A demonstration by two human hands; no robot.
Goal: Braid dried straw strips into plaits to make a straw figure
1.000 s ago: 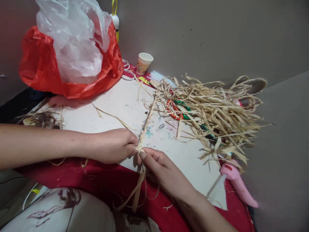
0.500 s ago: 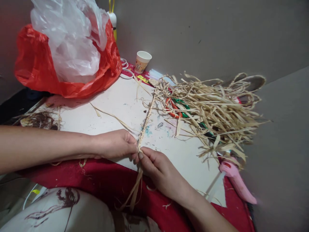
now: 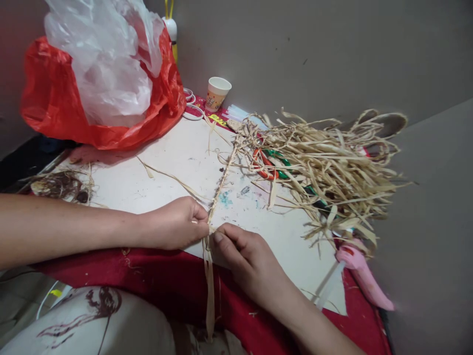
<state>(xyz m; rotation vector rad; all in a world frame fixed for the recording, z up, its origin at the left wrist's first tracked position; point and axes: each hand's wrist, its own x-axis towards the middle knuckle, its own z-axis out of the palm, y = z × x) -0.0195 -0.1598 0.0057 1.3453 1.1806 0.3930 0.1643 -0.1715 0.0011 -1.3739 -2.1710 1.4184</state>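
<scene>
A thin braid of dry straw-coloured strips (image 3: 221, 185) runs from the straw pile down toward me over a white board. At its near end my left hand (image 3: 183, 223) pinches the braid between thumb and fingers. Just to the right, my right hand (image 3: 246, 254) is closed in a pinch on a strip that leads back to the braid's end. Loose strips (image 3: 210, 296) hang below both hands, over the red cloth and my lap.
A large pile of dry straw strips (image 3: 332, 167) lies at right, over red-and-green-handled scissors (image 3: 273, 165). A pink glue gun (image 3: 364, 278) is at the right edge. Behind are a paper cup (image 3: 218, 92) and a red plastic bag (image 3: 107, 135) with clear plastic.
My right hand has moved slightly right and down, away from my left, drawing a strip sideways. The hanging strips have swung straighter. My left hand stays nearly in place.
</scene>
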